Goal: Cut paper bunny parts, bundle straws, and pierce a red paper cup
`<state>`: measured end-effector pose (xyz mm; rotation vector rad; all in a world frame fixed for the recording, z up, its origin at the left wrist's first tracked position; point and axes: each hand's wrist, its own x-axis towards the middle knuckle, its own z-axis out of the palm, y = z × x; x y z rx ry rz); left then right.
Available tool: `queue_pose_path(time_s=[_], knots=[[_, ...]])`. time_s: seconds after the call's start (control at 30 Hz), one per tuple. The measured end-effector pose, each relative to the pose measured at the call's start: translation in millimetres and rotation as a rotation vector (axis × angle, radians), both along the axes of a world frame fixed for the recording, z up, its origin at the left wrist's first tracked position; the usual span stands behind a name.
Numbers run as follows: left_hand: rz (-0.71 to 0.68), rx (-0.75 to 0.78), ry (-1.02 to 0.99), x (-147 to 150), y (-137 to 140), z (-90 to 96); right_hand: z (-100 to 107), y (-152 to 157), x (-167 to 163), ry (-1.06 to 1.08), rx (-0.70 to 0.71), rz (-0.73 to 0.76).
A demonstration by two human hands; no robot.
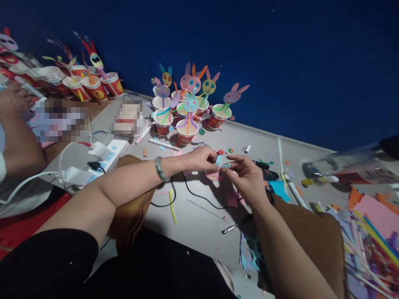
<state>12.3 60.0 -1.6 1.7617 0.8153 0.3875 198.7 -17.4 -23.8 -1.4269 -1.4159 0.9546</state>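
My left hand [202,159], with a green bangle [161,169] on its wrist, has its fingers pinched together on a small light-blue paper piece [218,159]. Close by, my right hand [247,176] holds its thumb and fingers together at another bit of light-blue paper [225,165], partly covered by the fingertips. Just below the fingers shows a pink paper piece [213,176]. A small red disc [220,152] is right behind my left fingertips; whether it is attached to the paper cannot be made out.
Paper cups with rabbit-faced figures [187,132] stand against the blue wall. A power strip [114,151], yellow straw [172,207], pen [229,229], lying clear bottle [352,164] and piled paper scraps [374,211] surround my hands. Another person's arm [21,133] is at left, near more cups.
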Motion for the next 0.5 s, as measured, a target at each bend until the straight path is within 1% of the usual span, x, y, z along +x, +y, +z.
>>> queue_pose_path(time_s=[0.17, 0.33, 0.5], knots=[[0.005, 0.018, -0.003, -1.2, 0.5, -0.3, -1.3, 0.0, 1.7, 0.022, 0.007, -0.020], [-0.033, -0.041, 0.019, -2.9, -1.2, 0.7, 0.8, -0.6, 0.8, 0.021, -0.018, 0.002], [-0.010, -0.011, 0.041, -1.7, -1.2, 1.7, 3.9, -1.3, -0.9, 0.005, -0.029, 0.026]])
